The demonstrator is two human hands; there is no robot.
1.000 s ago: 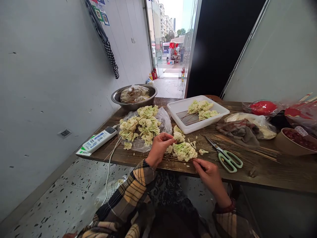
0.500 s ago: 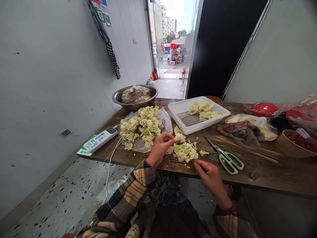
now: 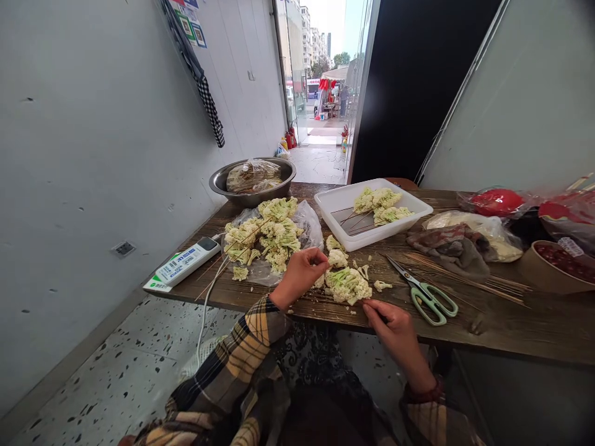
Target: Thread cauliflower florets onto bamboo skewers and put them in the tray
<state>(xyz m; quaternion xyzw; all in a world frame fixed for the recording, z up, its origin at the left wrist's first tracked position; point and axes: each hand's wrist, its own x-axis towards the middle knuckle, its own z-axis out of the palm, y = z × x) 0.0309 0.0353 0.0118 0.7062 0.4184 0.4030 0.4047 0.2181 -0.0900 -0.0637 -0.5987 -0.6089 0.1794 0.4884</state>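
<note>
A pale green-white cauliflower piece [image 3: 348, 285] lies near the table's front edge between my hands. My left hand [image 3: 302, 275] is closed in a pinch at its upper left, beside a smaller floret [image 3: 338, 258]; what the fingertips hold is too small to make out. At the piece's lower right edge, my right hand [image 3: 391, 323] pinches with thumb and forefinger, and its grip is likewise unclear. More cauliflower [image 3: 281, 238] is heaped on a clear plastic bag [image 3: 310, 226] to the left. Skewered cauliflower [image 3: 377, 199] rests in a white tray [image 3: 341, 234] behind.
Green-handled scissors [image 3: 432, 303] and thin wooden skewers [image 3: 488, 285] lie right of my right hand. Beyond them are a grey cloth [image 3: 458, 251] and a paper bowl [image 3: 553, 272]. A metal basin [image 3: 218, 181] and a white power strip [image 3: 188, 261] are at left.
Both hands keep almost the same pose and place beside the cauliflower piece. The view has shifted very slightly.
</note>
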